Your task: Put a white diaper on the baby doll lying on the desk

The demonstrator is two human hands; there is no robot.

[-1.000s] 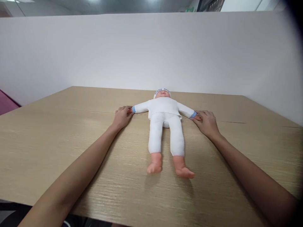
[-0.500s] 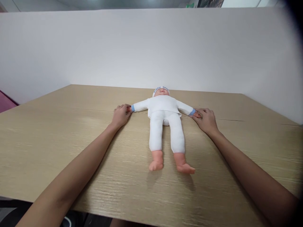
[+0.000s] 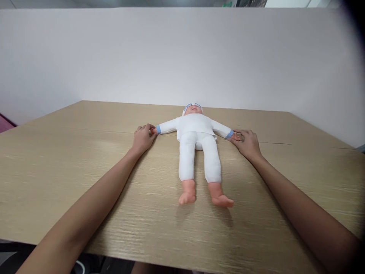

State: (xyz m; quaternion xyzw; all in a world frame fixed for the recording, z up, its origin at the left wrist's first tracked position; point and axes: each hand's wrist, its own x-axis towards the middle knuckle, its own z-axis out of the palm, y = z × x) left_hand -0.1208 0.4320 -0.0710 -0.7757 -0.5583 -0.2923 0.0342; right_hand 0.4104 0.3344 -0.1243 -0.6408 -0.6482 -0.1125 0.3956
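Note:
A baby doll (image 3: 196, 125) in white clothes with blue cuffs lies on its back on the wooden table. Its arms are spread wide, its bare feet point toward me, and a white headband (image 3: 192, 105) with blue lettering is round its head. With thumb and fingers, my left hand (image 3: 143, 137) pinches the doll's hand at the left, just beyond the cuff. At the right, my right hand (image 3: 247, 144) is closed on the doll's other hand, part of which shows between my fingers. Both of my hands rest on the tabletop.
The light wooden table (image 3: 99, 213) has a thin seam running across it. A white partition (image 3: 182, 57) stands behind its far edge. Something purple (image 3: 5, 124) shows beyond the table at the far left.
The whole view has shifted slightly. My hands keep their hold at the doll's hands, with the left fingers lifted and bent a little differently. The doll lies as before.

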